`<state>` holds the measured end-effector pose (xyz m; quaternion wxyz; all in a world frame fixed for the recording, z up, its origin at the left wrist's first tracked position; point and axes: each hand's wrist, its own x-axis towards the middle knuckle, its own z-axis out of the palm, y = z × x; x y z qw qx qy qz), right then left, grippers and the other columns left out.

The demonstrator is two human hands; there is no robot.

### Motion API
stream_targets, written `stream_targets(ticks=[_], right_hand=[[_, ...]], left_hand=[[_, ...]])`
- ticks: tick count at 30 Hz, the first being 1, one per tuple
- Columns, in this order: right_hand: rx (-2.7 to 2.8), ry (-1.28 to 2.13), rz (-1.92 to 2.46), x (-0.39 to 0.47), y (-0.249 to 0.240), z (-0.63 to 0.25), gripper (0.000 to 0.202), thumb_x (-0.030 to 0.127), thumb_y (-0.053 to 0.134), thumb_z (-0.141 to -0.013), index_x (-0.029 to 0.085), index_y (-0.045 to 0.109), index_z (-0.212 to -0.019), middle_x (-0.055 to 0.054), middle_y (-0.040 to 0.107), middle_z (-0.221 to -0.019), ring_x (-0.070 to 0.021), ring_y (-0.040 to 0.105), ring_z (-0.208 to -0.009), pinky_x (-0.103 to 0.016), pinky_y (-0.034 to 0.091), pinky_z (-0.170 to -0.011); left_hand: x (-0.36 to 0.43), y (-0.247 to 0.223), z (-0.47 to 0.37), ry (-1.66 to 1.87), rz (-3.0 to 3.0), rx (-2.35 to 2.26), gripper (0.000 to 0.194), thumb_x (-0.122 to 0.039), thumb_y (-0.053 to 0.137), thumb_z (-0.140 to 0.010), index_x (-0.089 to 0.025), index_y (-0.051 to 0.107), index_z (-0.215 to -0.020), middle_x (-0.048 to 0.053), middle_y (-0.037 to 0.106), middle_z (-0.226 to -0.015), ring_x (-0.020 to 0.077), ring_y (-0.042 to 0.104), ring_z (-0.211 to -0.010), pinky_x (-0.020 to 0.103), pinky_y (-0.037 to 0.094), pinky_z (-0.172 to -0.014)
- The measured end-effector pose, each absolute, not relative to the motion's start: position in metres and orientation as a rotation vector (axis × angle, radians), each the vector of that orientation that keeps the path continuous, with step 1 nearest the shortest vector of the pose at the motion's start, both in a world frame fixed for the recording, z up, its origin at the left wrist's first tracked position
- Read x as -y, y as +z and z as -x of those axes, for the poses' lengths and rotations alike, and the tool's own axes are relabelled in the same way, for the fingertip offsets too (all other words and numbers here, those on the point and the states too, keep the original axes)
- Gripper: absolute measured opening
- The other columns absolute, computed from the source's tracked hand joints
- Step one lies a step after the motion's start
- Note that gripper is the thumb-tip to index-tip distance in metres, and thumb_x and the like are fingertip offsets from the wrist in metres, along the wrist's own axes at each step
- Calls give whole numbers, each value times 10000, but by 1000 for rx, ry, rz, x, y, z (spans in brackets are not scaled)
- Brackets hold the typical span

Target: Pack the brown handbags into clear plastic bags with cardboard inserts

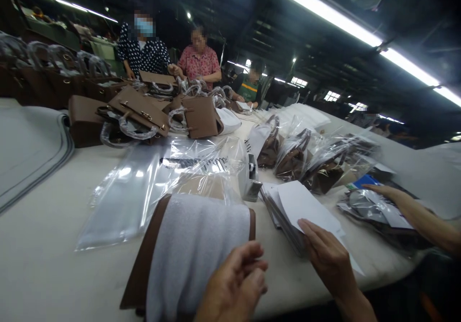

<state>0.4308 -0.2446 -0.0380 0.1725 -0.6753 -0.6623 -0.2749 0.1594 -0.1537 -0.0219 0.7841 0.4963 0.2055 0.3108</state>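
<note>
A brown handbag point(131, 264) lies in front of me, with a soft white cloth point(194, 245) draped over it. My left hand point(236, 283) hovers at the cloth's right side, its fingers loosely bent and apart, with nothing seen in them. To the right is a stack of white paper sheets point(288, 238). My right hand point(327, 259) has its fingers together on the near edge of the top white sheet point(306, 204), which sits askew on the stack. Behind the handbag are clear plastic bags point(122, 192), spread flat, with dark print.
A co-worker's hand point(391, 195) rests on a plastic-wrapped bag point(374, 211) at the right. Wrapped handbags point(291, 161) stand beyond a small grey dispenser point(249, 180). Brown handbags point(140, 113) are heaped at the back left. Several people work across the table point(46, 255).
</note>
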Motion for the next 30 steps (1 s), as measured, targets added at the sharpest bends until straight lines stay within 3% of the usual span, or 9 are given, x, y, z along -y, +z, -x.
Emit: stream_targets(ticks=[2, 6, 10, 13, 19, 24, 26, 30], right_hand=[[1809, -842, 1852, 249, -28, -401, 476, 124, 508, -817, 232, 435, -1275, -91, 544, -1193, -219, 536, -1060, -369, 438, -887], [1741, -662, 1791, 258, -15, -357, 491, 154, 497, -834, 236, 390, -1306, -84, 544, -1194, -203, 546, -1055, -343, 466, -888], [1730, -442, 1776, 260, -3, -350, 408, 315, 573, -801, 234, 516, -1197, -54, 584, -1141, -206, 565, -1028, -325, 503, -863], [1729, -316, 1759, 258, 3, -353, 409, 372, 610, -766, 219, 570, -1143, -66, 604, -1108, -217, 565, -1025, -339, 517, -843], [1731, -68, 1662, 254, 2, -354, 367, 294, 597, -791, 229, 569, -1151, -57, 593, -1132, -189, 529, -1078, -328, 491, -886], [1684, -58, 1620, 256, 1, -355, 264, 242, 525, -839, 256, 602, -1091, -30, 621, -1081, -157, 558, -1022, -284, 501, -854], [1698, -111, 1611, 258, 1, -354, 311, 320, 557, -817, 251, 582, -1119, -41, 611, -1097, -173, 549, -1035, -287, 505, -844], [1646, -272, 1706, 263, -1, -348, 596, 475, 639, -706, 219, 492, -1224, -83, 560, -1157, -213, 556, -1016, -283, 530, -783]], left_hand=[[167, -9, -209, 614, -884, -281, 472, -381, 545, -818, -255, 452, -1263, 79, 422, -1344, 249, 411, -1219, 367, 369, -994], [177, -3, -252, 722, -744, -16, 634, -350, 545, -832, -230, 246, -1378, 68, 376, -1378, 226, 284, -1296, 364, 179, -1102], [184, -17, -247, 647, -612, 3, 568, -438, 430, -873, -244, 255, -1377, 74, 441, -1332, 244, 296, -1289, 409, 211, -1089], [184, -21, -239, 619, -531, -13, 551, -533, 331, -872, -277, 295, -1359, 40, 384, -1377, 240, 285, -1294, 423, 233, -1078], [179, -14, -230, 645, -584, -43, 488, -417, 383, -898, -289, 287, -1359, 26, 395, -1370, 225, 285, -1293, 383, 275, -1057], [180, -19, -228, 671, -591, -77, 455, -434, 338, -909, -269, 351, -1333, 46, 413, -1357, 235, 326, -1271, 384, 303, -1040], [180, -19, -228, 666, -629, -94, 469, -449, 318, -909, -241, 371, -1327, 60, 420, -1351, 245, 325, -1270, 399, 292, -1046], [178, -11, -226, 657, -713, -86, 454, -415, 324, -913, -200, 421, -1301, 61, 464, -1314, 242, 343, -1258, 397, 232, -1077]])
